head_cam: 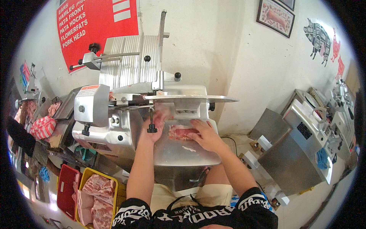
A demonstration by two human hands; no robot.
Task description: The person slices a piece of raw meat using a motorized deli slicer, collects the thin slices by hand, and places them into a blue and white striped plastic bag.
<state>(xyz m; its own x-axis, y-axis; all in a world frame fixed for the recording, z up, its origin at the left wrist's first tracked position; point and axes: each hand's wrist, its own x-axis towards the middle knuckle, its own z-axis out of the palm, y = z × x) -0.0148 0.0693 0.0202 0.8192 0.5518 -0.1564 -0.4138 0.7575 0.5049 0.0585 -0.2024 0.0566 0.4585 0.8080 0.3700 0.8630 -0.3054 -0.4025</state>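
Observation:
An electric meat slicer [168, 103] stands before me, its ribbed metal carriage [128, 63] towards the wall. My left hand [153, 133] is beneath the blade area, partly behind a black knob [152, 128]. Blurred pink meat [163, 113] shows at its fingers; whether they grip it is unclear. To its right, a small pile of meat slices [181, 133] lies on the slicer's metal base plate [183, 156]. My right hand [207, 134] is at the pile's right end, its thumb on the near side and its fingers on the far side.
A yellow crate [115, 197] of large pork slabs [98, 184] stands low at the left, beside a red crate [64, 197]. Further left is a striped bag [43, 127] near another machine [30, 100]. A second slicer [303, 128] stands at the right.

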